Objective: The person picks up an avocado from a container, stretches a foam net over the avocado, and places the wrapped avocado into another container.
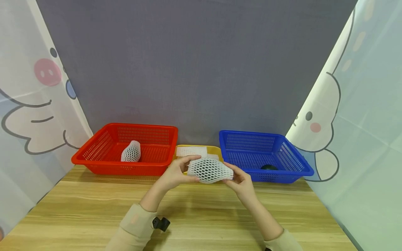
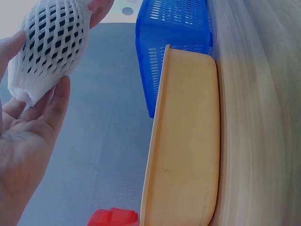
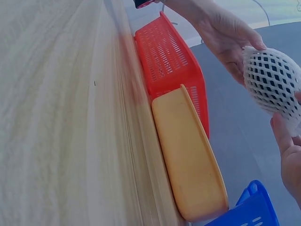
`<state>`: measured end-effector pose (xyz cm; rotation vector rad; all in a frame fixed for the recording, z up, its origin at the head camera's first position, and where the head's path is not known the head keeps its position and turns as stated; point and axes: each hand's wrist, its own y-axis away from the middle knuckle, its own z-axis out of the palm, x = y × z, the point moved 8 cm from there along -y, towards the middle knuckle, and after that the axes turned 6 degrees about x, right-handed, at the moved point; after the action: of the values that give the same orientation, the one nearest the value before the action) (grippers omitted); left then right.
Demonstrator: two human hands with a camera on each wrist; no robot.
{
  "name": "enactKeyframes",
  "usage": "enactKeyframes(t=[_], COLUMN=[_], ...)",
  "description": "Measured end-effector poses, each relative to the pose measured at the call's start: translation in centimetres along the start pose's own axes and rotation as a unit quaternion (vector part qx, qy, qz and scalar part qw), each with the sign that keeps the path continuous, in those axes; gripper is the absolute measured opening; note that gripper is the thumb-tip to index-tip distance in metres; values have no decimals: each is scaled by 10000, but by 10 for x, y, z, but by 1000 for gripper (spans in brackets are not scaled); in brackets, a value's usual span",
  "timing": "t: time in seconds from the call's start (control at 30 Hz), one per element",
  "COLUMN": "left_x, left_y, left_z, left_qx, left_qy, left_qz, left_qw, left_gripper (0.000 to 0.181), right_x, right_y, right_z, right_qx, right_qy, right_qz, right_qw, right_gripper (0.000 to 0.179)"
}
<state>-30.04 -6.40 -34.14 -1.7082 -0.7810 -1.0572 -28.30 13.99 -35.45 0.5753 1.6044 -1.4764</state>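
A white foam net sleeve [image 1: 209,170], stretched over a dark rounded thing, is held up between both hands above the yellow tray [image 1: 222,155]. My left hand [image 1: 174,172] grips its left end, thumb below and fingers above in the head view. At the opposite end, my right hand [image 1: 242,183] pinches the sleeve's narrowed tip. Dark patches show through the diamond-shaped holes of the net [image 2: 55,37] in the left wrist view. Flat white foam sleeves [image 1: 191,151] lie in the yellow tray, partly hidden behind the hands.
On the left stands a red basket [image 1: 160,169] with another netted thing [image 1: 131,152] in it. The blue basket [image 1: 245,135] to the right holds a dark rounded thing [image 1: 268,167]. All three containers line the back of the wooden table [image 1: 204,216], before a grey panel [image 1: 201,69].
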Motion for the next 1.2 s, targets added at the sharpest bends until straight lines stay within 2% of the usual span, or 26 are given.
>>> enactKeyframes(t=[0.2,0.27,0.53,0.87,1.2], left_x=[1,1,2,1,8], left_y=[-1,-1,0,1,2], left_z=[-3,-4,-2,0,4], left_qx=[142,178,95,7,-241], left_qy=[-24,-2,-51,-156,-961], left_qz=[6,24,34,-97,357], left_qw=[9999,9998,9999,9998,9944], left_gripper=[67,68,67,70,69], right_x=[-3,-4,2,3,3], right_y=[0,0,-1,0,0], right_z=[5,6,-1,-3,-1], right_qx=[-504,-541,32,44,336], right_qy=[-230,-211,229,276,456], right_qz=[-81,-92,173,196,156], right_qw=[9984,9983,9996,9994,9983], right_gripper=[57,58,45,42,41])
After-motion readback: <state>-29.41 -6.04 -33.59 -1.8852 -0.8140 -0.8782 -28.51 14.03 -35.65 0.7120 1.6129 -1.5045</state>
